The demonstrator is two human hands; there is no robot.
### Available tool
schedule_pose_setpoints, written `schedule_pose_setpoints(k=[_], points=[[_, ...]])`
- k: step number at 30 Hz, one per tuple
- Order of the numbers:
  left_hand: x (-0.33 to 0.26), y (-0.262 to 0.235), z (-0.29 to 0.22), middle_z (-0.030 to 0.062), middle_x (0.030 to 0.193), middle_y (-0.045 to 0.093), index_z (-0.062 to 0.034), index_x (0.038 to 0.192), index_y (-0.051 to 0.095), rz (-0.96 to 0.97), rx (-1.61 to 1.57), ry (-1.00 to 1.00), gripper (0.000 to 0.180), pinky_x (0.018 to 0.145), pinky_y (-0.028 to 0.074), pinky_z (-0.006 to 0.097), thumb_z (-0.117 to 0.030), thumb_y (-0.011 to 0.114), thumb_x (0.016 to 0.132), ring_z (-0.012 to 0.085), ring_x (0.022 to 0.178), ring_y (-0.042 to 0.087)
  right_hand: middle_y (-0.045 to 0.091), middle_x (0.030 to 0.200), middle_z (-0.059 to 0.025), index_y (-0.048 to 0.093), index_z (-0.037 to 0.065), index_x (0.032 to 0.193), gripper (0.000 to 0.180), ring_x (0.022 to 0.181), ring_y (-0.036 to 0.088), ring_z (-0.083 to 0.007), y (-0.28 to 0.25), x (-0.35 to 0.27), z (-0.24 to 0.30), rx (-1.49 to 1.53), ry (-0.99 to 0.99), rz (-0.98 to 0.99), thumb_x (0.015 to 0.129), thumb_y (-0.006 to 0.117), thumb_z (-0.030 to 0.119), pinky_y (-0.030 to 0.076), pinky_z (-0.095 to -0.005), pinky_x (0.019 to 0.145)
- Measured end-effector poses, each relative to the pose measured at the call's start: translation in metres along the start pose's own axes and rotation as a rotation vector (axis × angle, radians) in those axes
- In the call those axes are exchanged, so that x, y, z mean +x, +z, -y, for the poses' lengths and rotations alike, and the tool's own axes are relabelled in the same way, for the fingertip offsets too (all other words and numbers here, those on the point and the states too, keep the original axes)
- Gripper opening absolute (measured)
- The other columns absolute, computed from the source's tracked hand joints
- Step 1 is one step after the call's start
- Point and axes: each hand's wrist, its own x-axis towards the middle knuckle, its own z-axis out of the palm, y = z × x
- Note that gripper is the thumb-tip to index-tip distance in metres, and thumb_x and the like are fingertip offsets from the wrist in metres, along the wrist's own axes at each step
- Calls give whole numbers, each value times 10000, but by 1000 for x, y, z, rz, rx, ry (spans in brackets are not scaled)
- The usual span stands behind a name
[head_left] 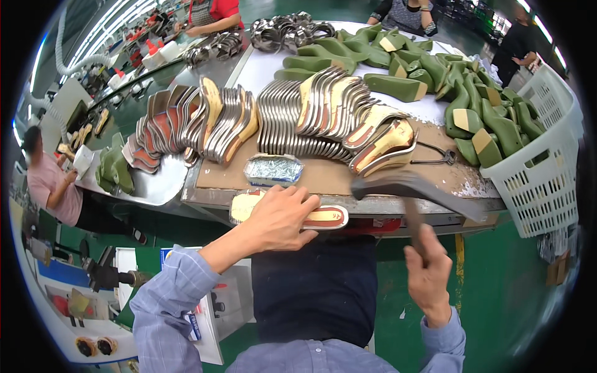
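Note:
My left hand (277, 217) is closed over a shoe insole (329, 216), cream and reddish brown with a pale rim, at the front edge of the workbench. Whether a last sits under it, my hand and the angle hide. In my right hand (430, 270) is a hammer (429, 188), gripped by its wooden handle. Its long dark head, slightly blurred, hangs to the right of the insole, apart from it. Just beyond my left hand lies a clear-wrapped block or packet (273, 170). Black-handled pincers (435, 154) rest on the board behind the hammer.
Rows of stacked insoles (286, 118) line the bench. Green shoe lasts (460, 93) pile up at the back right, beside a white plastic basket (535, 168). Metal parts (286, 31) lie at the far side. Other people work nearby, one in pink (50, 174) at the left.

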Motion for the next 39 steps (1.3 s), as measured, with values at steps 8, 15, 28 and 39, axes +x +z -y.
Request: schedule_pose_setpoints(k=[8,15,28,39], points=[[-1,0,-6,113,1019,599,-70,1147,583,61,10,-34,518,856,449,409,-409,754,793,288,988,618,642,827,-175,652,133,1289,433,690,648,-352,2,18,-16,-459,-22,120,874,706,23,519,-413,614],[3,14,3,98,909,652,-61,1089,594,123,60,-53,511,780,474,415,-350,777,709,296,919,661,585,838,-109,613,226,1356,494,797,621,-330,-34,34,-119,-946,83,51,884,667,90,487,-469,692],[-122,-110,53,94,1233,650,-20,1367,515,-900,-1165,-469,683,940,522,334,-220,832,796,183,1103,634,557,1180,-162,545,110,1404,417,1052,525,-389,-26,14,-195,-827,0,-13,988,540,85,432,-459,908],[-250,56,141,110,1277,585,-63,1356,459,-2156,-1132,-903,540,955,566,461,-244,710,913,258,1168,608,623,1242,-213,604,51,1268,335,1099,602,-432,-18,29,-149,-968,0,20,957,606,177,514,-486,902]])
